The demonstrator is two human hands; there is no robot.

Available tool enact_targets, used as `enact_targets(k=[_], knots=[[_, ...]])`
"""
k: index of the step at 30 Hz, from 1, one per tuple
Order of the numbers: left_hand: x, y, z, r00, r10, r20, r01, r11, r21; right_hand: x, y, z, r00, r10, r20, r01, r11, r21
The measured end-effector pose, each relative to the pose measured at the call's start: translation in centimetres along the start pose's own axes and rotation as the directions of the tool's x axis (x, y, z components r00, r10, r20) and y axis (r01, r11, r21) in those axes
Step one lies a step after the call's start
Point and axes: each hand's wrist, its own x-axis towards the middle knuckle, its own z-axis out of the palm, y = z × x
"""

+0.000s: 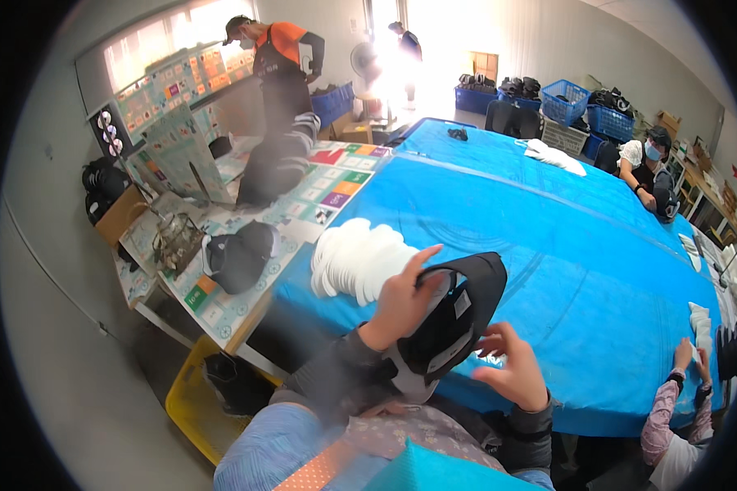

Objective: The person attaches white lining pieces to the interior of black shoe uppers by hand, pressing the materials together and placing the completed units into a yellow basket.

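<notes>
A black cap (485, 282) with grey panels hangs over the near edge of the table, its open underside and a small pale inner label turned toward me. My left hand (399, 309) grips its left side, the index finger raised and some fingertips hidden behind the cap. At the cap's lower right, my right hand (516, 370) has its thumb and fingers apart and curved; whether a fingertip touches the cap I cannot tell. Just beyond my left hand, a fanned stack of white curved pieces (359, 258) lies on the blue table cover (581, 319).
Left, a side table (336, 190) holds a dark cap (244, 258) and a stack of caps (274, 168). Below stands a yellow basket (190, 397). A co-worker's hands (689, 357) work at the right edge; another person (651, 176) sits farther back. Blue crates (565, 102) line the far wall.
</notes>
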Motion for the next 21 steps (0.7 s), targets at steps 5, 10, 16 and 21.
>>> enact_targets(k=[5,10,16,21], knots=[[-0.3,-3.8,-1.4,0.999,0.011,0.044,0.012,0.878,-0.479,0.2,3.5,-0.1,0.970,0.156,-0.186,-0.018,0.811,0.585],[-1.6,-4.7,0.6,0.988,0.018,0.155,0.055,0.891,-0.451,0.9,1.7,1.2,0.991,-0.129,0.041,0.055,0.664,0.746],[-2.4,-4.1,0.5,0.979,-0.015,0.203,0.120,0.847,-0.518,-0.3,2.6,2.1,0.994,-0.093,0.063,0.009,0.623,0.783],[-2.8,-5.0,0.6,0.993,-0.089,0.082,0.120,0.798,-0.590,-0.4,3.0,2.7,0.999,-0.034,-0.035,0.048,0.630,0.775]])
